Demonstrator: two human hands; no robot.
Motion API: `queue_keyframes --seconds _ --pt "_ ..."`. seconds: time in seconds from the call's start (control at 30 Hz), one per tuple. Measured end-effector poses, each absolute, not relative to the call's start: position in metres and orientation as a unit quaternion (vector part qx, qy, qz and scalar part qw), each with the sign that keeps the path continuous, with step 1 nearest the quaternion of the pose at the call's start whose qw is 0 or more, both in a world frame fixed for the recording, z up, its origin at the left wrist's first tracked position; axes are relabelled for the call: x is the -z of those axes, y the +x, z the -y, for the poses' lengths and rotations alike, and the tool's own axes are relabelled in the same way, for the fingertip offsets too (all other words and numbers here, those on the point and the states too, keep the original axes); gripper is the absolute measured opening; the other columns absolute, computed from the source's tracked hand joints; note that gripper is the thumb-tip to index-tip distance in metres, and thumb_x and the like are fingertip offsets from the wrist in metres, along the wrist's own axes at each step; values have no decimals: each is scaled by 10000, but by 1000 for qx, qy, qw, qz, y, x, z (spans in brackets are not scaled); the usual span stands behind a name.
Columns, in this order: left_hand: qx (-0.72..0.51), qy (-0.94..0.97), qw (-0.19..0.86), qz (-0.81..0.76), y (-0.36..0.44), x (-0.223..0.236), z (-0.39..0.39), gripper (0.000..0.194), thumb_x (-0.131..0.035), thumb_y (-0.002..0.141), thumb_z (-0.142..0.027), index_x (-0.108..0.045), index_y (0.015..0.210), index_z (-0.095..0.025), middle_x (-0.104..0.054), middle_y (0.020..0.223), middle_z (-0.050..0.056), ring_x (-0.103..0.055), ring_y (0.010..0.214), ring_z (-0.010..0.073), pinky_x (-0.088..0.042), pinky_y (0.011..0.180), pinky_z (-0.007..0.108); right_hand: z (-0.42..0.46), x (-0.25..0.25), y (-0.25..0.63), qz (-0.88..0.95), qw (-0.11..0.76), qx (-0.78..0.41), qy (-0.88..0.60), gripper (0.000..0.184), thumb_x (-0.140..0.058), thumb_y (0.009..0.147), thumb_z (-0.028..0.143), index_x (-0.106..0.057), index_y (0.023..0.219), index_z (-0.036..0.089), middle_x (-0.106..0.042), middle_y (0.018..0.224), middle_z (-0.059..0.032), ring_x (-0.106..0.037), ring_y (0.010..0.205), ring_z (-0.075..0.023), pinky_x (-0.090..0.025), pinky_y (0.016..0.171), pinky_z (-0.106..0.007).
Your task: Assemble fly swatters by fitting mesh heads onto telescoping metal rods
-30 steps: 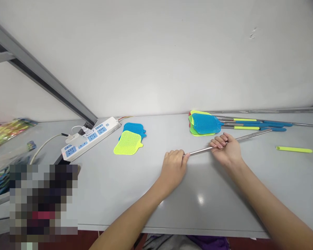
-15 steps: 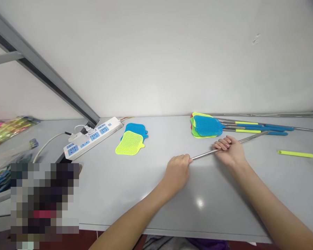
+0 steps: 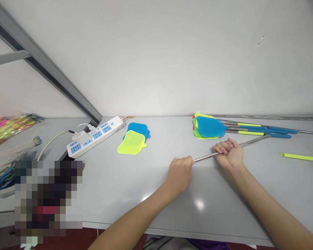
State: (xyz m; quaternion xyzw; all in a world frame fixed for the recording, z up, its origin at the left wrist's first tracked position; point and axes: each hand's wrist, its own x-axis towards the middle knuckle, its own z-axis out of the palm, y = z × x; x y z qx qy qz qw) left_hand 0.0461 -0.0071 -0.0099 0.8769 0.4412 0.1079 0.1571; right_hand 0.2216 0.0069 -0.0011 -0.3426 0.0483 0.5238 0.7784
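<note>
On the grey surface [image 3: 125, 184], a steel rod [image 3: 251, 143] runs at a slant through your two hands. Your left hand [image 3: 179, 175] is closed around its near end, and your right hand [image 3: 229, 153] grips it further along, with the fingers [image 3: 221, 147] curled tightly over it. Just beyond the rod lies a stack of fly swatters [image 3: 210, 126] with long handles [image 3: 261, 127]. Right of the rod is a yellow sleeve [image 3: 299, 157]. Left of it are a yellow mesh head [image 3: 131, 142] overlapping a blue mesh head [image 3: 138, 127], then a white power strip [image 3: 95, 136].
</note>
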Motion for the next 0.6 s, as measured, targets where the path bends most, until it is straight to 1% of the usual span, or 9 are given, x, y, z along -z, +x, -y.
queue_keyframes --seconds 0.17,0.27,0.37,0.43,0.47,0.5,0.53,0.57,0.6 --pt "-101 875 169 -443 42 8 3 271 -239 872 -187 -407 658 -184 -511 540 -24 -439 478 109 -299 577 243 -2 0 212 -23 794 -511 -330 309 -401 719 144 -159 529 178 -99 408 76 -116 327 -63 -191 316 -191" --pt "-99 876 171 -441 39 6 -1 265 -243 871 -197 -418 672 -187 -521 558 -19 -456 500 118 -282 539 240 -1 5 206 -17 779 -540 -319 303 -409 724 138 -182 527 175 -116 413 79 -142 328 -55 -227 332 -184" --pt "-101 880 182 -427 37 4 -3 257 -238 872 -199 -427 697 -189 -521 573 -11 -464 519 125 -260 511 242 -3 8 197 -2 739 -591 -323 302 -439 743 187 -229 526 172 -182 419 78 -224 344 -45 -297 377 -178" --pt "-110 876 210 -420 36 3 -4 251 -231 874 -197 -431 722 -187 -519 587 -7 -467 532 127 -264 511 242 -4 5 188 48 705 -609 -360 269 -468 745 260 -311 543 174 -285 444 64 -333 395 -51 -358 433 -190" --pt "-121 870 228 -419 36 2 -4 246 -228 875 -198 -431 737 -185 -524 607 -2 -471 548 127 -270 515 240 -4 0 184 91 666 -626 -395 237 -474 744 316 -378 578 177 -371 489 43 -415 464 -69 -396 481 -210" --pt "-133 862 251 -420 36 2 -4 240 -225 877 -202 -430 754 -183 -529 633 3 -475 564 126 -278 518 237 -2 -7 181 149 598 -651 -443 219 -470 745 370 -452 643 177 -465 574 11 -482 555 -98 -422 528 -236" --pt "-148 852 271 -423 37 2 -4 235 -222 878 -204 -428 767 -181 -532 660 8 -478 579 126 -285 522 235 1 -16 178 227 506 -676 -485 236 -463 746 407 -500 704 178 -519 652 -17 -515 630 -130 -433 556 -261" --pt "-162 840 287 -432 37 2 -3 234 -216 879 -204 -424 776 -180 -532 675 11 -475 584 124 -288 521 233 7 -26 177 319 408 -675 -526 254 -468 743 424 -525 721 177 -542 686 -32 -521 654 -148 -430 553 -270" --pt "-167 829 303 -440 37 2 -3 242 -201 881 -202 -419 778 -181 -527 670 8 -467 570 120 -288 515 232 14 -36 178 413 303 -646 -566 271 -491 728 435 -541 688 172 -550 680 -37 -515 628 -155 -417 533 -273"
